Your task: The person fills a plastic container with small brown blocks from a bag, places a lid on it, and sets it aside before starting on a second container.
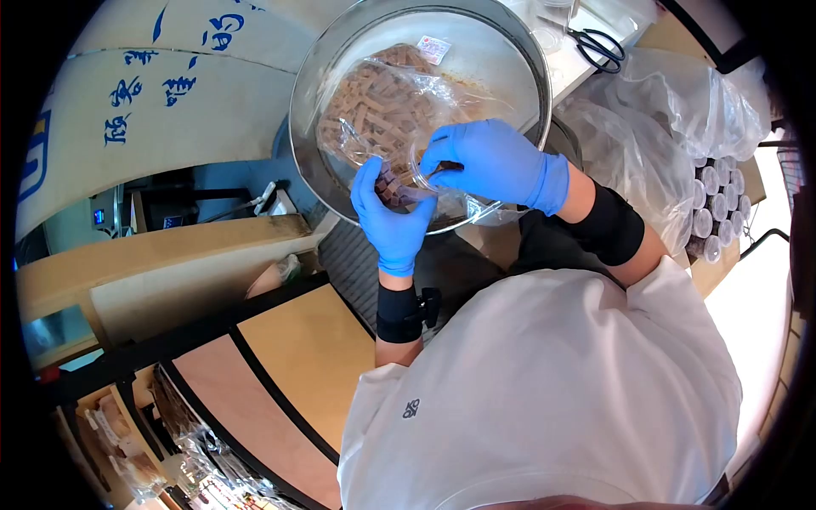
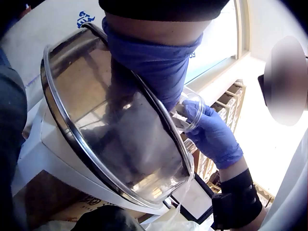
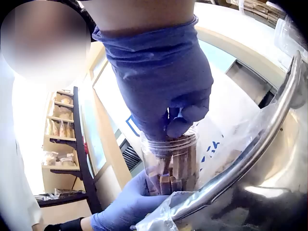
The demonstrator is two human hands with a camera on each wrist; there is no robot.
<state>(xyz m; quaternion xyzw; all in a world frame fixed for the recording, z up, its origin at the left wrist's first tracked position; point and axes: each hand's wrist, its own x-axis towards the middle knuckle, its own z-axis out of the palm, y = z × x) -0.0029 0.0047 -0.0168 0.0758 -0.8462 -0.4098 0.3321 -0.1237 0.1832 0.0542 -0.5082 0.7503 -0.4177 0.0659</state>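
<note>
My gloved left hand (image 1: 393,223) grips a clear plastic jar (image 3: 168,166), held tilted over the near rim of a round metal sieve-like pan (image 1: 303,161). Brown strips (image 3: 175,183) stand packed lengthwise inside the jar. At the jar's mouth, my gloved right hand (image 1: 493,161) pinches a dark brown strip (image 1: 446,168) between thumb and fingers. Its fingertips reach just inside the threaded rim in the right wrist view. Beyond the jar, a clear bag (image 1: 374,110) full of similar brown strips lies in the pan, a small printed label (image 1: 433,49) beside it.
Black-handled scissors (image 1: 599,49) lie on the white surface at the upper right. Crumpled clear plastic (image 1: 633,127) hangs by my right arm, near several stacked lidded jars (image 1: 718,204). A white board with blue writing (image 1: 178,110) stands at the left.
</note>
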